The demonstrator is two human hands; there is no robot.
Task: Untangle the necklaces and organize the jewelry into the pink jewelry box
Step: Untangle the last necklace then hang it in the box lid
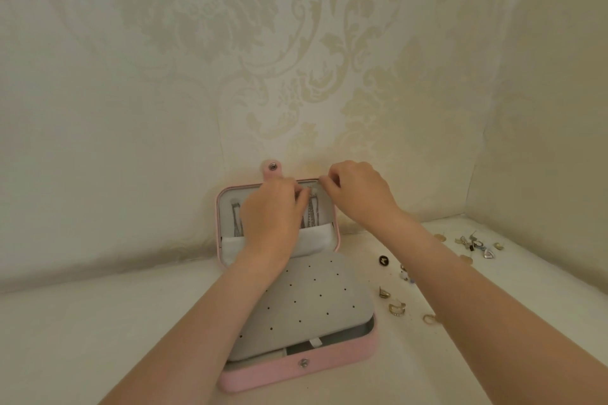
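Note:
The pink jewelry box [297, 371] lies open in front of me, its lid [218, 207] propped upright against the wall. A grey perforated earring panel [312, 299] covers the base. Silver necklace chains [311, 214] hang inside the lid above a grey pocket [316, 238]; another chain [236, 219] hangs at the left. My left hand [271, 214] rests over the lid's middle, fingertips pinched at the top of the chains. My right hand [357, 189] pinches the chain's upper end at the lid's top right edge.
Loose rings and earrings [394, 302] lie on the cream surface to the right of the box, with more small pieces [477, 245] further back right. The patterned wall stands right behind the lid. A wall corner closes the right side.

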